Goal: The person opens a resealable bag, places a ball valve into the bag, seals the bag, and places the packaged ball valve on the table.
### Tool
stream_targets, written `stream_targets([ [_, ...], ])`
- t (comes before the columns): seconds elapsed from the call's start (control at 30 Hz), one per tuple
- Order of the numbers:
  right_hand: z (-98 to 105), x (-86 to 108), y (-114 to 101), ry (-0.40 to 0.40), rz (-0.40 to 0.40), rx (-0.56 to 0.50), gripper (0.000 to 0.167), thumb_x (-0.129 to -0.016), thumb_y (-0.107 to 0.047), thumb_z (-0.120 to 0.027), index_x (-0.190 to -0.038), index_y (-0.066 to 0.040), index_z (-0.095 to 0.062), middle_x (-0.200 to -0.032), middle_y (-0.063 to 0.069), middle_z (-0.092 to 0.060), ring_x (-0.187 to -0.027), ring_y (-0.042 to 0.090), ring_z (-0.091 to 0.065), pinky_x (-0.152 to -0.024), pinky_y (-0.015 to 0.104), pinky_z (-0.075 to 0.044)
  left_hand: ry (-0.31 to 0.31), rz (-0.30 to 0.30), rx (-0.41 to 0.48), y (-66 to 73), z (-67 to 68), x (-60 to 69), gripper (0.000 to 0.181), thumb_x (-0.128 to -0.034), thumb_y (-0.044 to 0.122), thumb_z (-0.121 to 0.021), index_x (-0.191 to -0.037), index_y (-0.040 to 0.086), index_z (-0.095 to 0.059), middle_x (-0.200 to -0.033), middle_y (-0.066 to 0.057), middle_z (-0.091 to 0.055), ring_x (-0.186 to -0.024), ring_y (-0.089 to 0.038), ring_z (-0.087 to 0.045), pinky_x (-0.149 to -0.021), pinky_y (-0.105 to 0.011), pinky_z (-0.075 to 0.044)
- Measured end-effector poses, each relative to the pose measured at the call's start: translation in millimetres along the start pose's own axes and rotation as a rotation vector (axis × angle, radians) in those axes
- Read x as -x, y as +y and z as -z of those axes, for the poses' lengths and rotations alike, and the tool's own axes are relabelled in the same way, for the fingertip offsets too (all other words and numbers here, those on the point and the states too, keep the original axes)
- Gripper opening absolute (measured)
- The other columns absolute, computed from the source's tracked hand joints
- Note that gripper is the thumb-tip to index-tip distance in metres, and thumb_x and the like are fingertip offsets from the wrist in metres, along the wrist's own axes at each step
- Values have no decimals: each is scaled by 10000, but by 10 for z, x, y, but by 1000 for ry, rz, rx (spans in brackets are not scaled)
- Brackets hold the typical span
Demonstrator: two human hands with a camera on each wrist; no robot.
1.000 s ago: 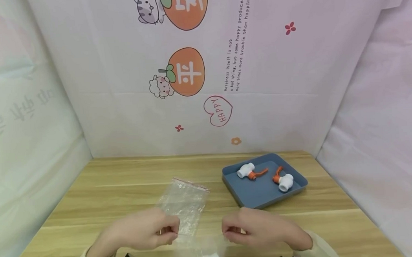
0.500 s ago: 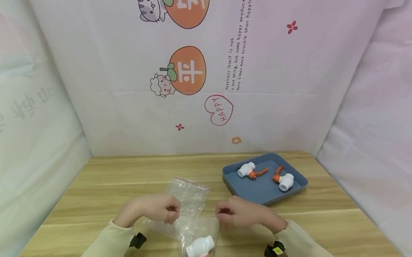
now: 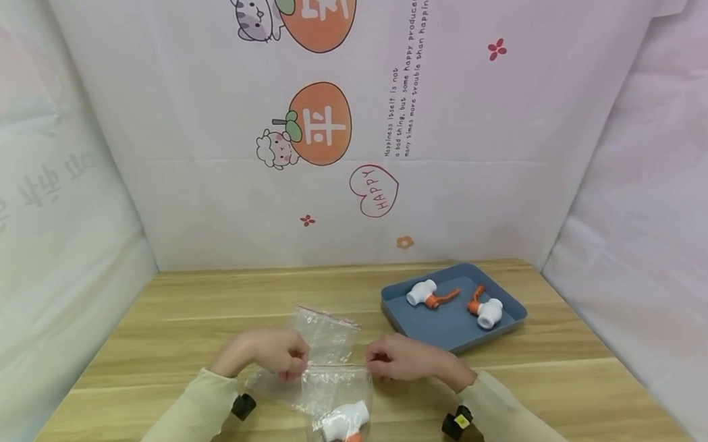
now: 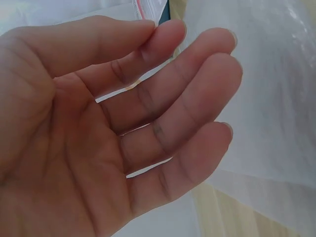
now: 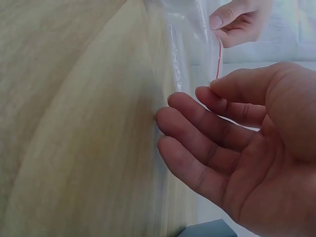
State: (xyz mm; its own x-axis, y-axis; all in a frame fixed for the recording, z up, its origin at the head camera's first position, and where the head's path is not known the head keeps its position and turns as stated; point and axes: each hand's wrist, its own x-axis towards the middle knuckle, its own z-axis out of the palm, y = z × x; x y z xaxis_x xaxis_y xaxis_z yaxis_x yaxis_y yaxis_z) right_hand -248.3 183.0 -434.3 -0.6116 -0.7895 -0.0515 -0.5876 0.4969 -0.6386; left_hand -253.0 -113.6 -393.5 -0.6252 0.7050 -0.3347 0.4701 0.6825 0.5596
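Observation:
A clear zip-lock bag (image 3: 339,383) lies on the table at the front. Inside it is a white ball valve (image 3: 346,421) with an orange handle, partly cut off by the lower frame edge. My left hand (image 3: 277,354) pinches the top left corner of this bag between thumb and forefinger. At the opposite corner my right hand (image 3: 401,357) does the same. In the right wrist view the red zip line of the bag (image 5: 219,59) runs between both hands. The left wrist view shows the left hand's (image 4: 123,118) thumb on its forefinger, other fingers loosely bent.
Another clear zip-lock bag (image 3: 327,337) lies flat beyond and partly under the held one. At the back right stands a blue-grey tray (image 3: 452,333), holding two more ball valves, a left one (image 3: 422,292) and a right one (image 3: 489,313). Fabric walls enclose the wooden table (image 3: 212,297).
Both hands have moved away from the body, drawing the bag with its valve farther onto the table. In the last half second the bag's top edge has come down flatter.

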Motion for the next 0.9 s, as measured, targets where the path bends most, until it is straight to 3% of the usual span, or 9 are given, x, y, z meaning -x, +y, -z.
stream_targets([
  [0.27, 12, 5, 4, -11, -20, -51, 212, -1012, -195, -527, -886, -89, -660, -776, 114, -689, -643, 116, -652, -592, 194, -525, 45, 12, 44, -104, -37, 1, 209, -979, 157, -553, -798, 86, -630, -743, -37, -661, -681, -183, -647, -630, -269, -520],
  [0.53, 75, 40, 0, 17, -55, -43, 195, -1020, -267, -514, -917, -177, -651, -750, 73, -649, -604, 4, -550, -565, 188, -476, 105, -9, 44, -160, 3, 19, 190, -995, 270, -556, -933, 125, -662, -810, -54, -659, -723, -198, -622, -634, -298, -504],
  [0.67, 118, 24, -15, 29, -52, -22, 178, -1023, -260, -512, -924, -197, -646, -705, -26, -594, -578, -16, -502, -554, 176, -445, 125, -9, 38, -163, 59, 22, 192, -1000, 266, -552, -964, 114, -664, -842, -44, -661, -762, -208, -632, -658, -314, -509],
  [0.77, 153, -6, -48, 49, -24, 22, 187, -1020, -233, -514, -952, -147, -665, -700, -112, -549, -579, -26, -476, -562, 164, -422, 147, 7, 45, -172, 91, 24, 203, -1006, 264, -545, -968, 105, -664, -842, -32, -656, -775, -209, -635, -677, -339, -513],
  [0.9, 212, -49, -92, 77, 18, 62, 218, -1017, -211, -507, -991, -73, -674, -711, -125, -535, -582, -27, -457, -579, 165, -413, 168, 5, 63, -155, 124, 23, 221, -1017, 267, -528, -976, 90, -653, -854, -42, -655, -779, -208, -632, -688, -351, -511],
])
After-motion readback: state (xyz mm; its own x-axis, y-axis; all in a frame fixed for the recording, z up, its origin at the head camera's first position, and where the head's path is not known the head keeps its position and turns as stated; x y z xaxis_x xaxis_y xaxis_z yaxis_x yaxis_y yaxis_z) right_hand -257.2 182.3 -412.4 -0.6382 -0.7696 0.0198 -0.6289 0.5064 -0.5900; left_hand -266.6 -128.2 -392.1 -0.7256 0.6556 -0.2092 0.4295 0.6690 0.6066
